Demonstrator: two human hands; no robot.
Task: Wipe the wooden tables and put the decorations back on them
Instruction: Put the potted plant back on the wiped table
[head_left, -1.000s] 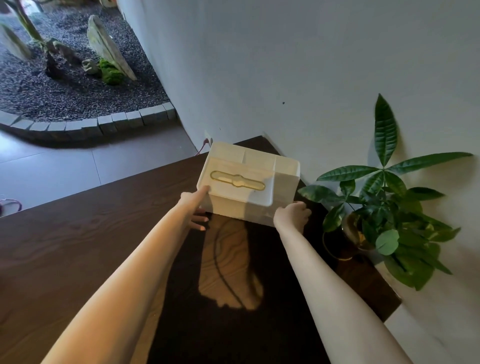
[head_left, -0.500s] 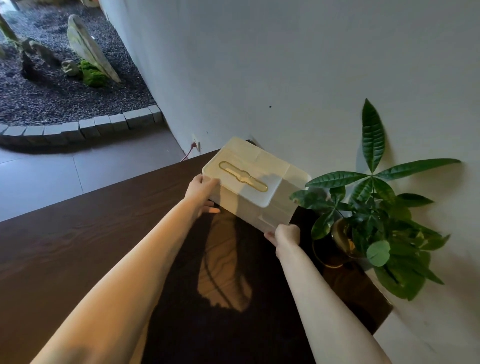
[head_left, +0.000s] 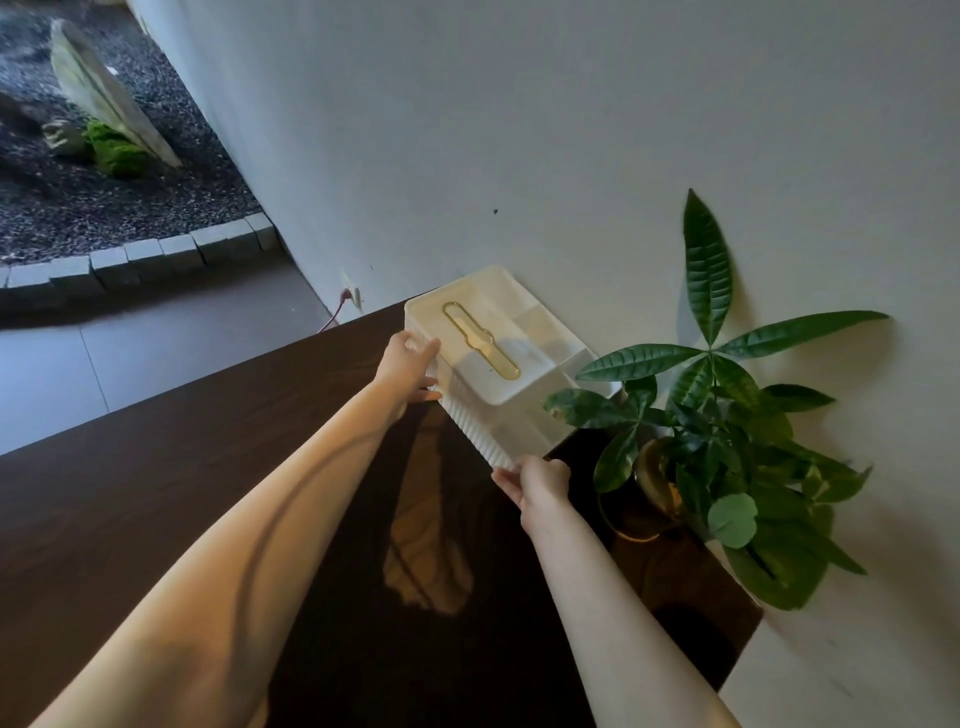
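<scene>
The left hand (head_left: 408, 366) grips the far-left end of the white box (head_left: 498, 364), fingers curled on its edge. Since a second ago the box has turned: its long side now runs diagonally, its far end against the wall (head_left: 519, 130), on the dark bench (head_left: 156, 493). The right hand (head_left: 540, 480) has dropped to the near corner, fingers pinching it. The plant (head_left: 717, 431) hides the box's right corner; its pot (head_left: 652, 475) is mostly screened by leaves.
</scene>
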